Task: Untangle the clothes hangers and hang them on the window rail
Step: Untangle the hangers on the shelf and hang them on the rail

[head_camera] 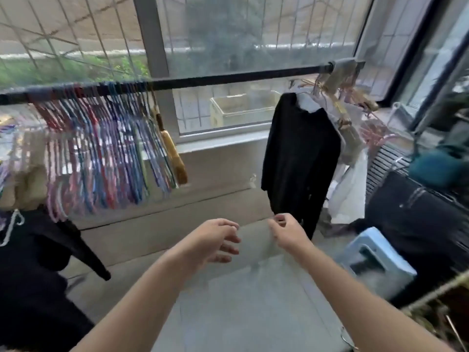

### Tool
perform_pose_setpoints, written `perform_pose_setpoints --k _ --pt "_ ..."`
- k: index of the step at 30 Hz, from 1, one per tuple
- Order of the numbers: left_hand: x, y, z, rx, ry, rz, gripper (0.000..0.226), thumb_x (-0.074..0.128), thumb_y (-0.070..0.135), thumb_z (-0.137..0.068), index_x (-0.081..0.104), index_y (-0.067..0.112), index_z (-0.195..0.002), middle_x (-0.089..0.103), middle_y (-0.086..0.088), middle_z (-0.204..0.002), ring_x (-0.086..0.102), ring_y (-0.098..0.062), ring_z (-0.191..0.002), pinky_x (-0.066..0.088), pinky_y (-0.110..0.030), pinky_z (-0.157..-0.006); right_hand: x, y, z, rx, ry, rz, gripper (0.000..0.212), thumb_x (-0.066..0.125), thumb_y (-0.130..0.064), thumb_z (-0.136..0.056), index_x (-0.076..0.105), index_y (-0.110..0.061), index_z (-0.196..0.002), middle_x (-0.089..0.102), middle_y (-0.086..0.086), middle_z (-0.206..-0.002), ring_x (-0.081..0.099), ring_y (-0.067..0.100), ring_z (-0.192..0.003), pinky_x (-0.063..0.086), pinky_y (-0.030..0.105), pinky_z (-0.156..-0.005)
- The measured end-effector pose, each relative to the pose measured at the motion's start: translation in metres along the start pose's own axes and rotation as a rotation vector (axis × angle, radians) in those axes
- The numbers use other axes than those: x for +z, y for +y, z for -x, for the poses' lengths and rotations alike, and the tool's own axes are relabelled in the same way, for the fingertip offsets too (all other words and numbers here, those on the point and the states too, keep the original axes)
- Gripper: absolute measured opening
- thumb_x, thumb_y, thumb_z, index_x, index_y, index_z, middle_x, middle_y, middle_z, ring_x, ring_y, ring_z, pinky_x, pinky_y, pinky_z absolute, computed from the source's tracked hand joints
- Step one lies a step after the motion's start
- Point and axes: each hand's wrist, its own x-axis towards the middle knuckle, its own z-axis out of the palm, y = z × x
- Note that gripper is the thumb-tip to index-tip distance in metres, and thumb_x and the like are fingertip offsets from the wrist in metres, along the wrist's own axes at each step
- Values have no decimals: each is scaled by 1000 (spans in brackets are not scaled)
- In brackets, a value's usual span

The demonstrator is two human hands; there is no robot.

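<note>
Coloured hangers (pixel 101 148), a thick bunch, hang on the black window rail (pixel 215 78) at its left part, blurred, w/ a wooden-handled brush (pixel 172 153) hanging just beside them on the right. Further right on the rail: a black garment (pixel 299 158), then pale clothes and wooden hangers (pixel 347 97) bunched near the rail's end. Both hands are below the rail, over the grey floor (pixel 241 301), well apart from the hanger bunch. Left hand (pixel 215 240) has fingers spread and loosely bent, holding nothing. Right hand (pixel 286 231) has thumb and forefinger close together; can't tell if it pinches anything. Blue stool (pixel 375 255) stands at right.
</note>
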Motion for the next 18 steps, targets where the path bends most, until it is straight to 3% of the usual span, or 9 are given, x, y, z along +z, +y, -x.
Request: perform_pose_setpoints --k 1,4,6,10,14,18 --pt "22 -7 -7 -12 -32 -17 17 53 11 -101 64 11 -114 68 -11 -95 67 -24 -69 52 -34 -65 -17 31 10 71 15 -14 64 58 -61 -72 56 -24 -123 68 0 -111 66 21 -97 57 46 -89" --pt "99 -28 -15 -55 -124 -81 18 52 9 -99 66 11 -112 70 -10 -95 69 -24 -74 56 -39 -74 -77 106 47 218 112 -60 23 63 -33 -89 55 -23 -109 67 5 -107 66 25 -92 56 40 -80" --pt "160 -49 -10 -82 -212 -134 20 50 10 -100 67 13 -112 71 -9 -96 70 -23 -77 57 -38 -76 -117 159 84 315 184 -89 12 61 -23 -92 55 -23 -103 66 8 -104 66 27 -92 55 41 -79" --pt "280 -99 17 -165 -344 -199 23 50 11 -99 68 15 -112 73 -7 -94 71 -22 -78 59 -40 -81 -180 269 160 463 217 -100 18 59 -16 -95 56 -18 -113 61 0 -95 66 23 -88 50 27 -63" --pt "393 -157 51 -269 -372 -196 23 48 9 -99 68 12 -112 71 -8 -93 70 -22 -77 58 -39 -82 -237 387 238 583 222 -66 7 55 -17 -96 60 -20 -101 64 1 -97 66 24 -92 53 36 -76" --pt "477 -209 86 -374 -334 -178 23 47 13 -103 68 10 -112 71 -12 -99 70 -25 -81 58 -42 -86 -286 486 307 730 206 -53 13 51 -10 -95 62 -9 -88 65 8 -86 61 26 -77 48 32 -65"
